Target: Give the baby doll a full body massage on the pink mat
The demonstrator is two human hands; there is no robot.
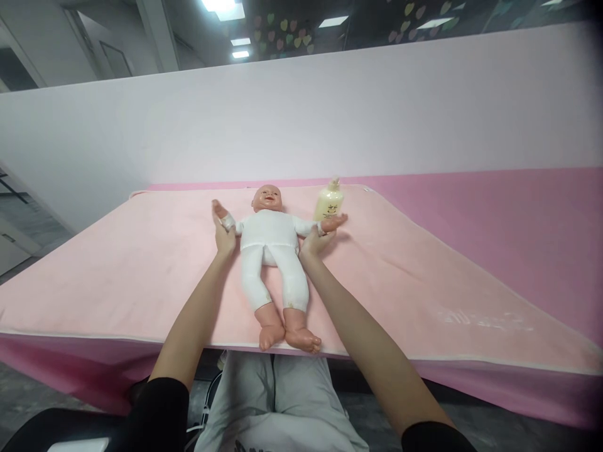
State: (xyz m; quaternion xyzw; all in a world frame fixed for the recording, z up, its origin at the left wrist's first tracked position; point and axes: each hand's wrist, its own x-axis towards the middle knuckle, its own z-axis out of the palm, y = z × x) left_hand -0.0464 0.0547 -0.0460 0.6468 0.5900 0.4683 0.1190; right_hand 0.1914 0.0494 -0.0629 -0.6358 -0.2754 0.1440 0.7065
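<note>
Head view: gripping baby doll (267, 236) by both forearms (228, 221) beside its torso (266, 226) with curled fingers (326, 238), probably light, soft-bodied, best supported under torso.

No word can be read for certain. The pump bottle (326, 199) carries small dark print (332, 210) – too tiny to read – and the pink towel (396, 295) has pale marks (485, 321) like lettering, also unclear.
</note>
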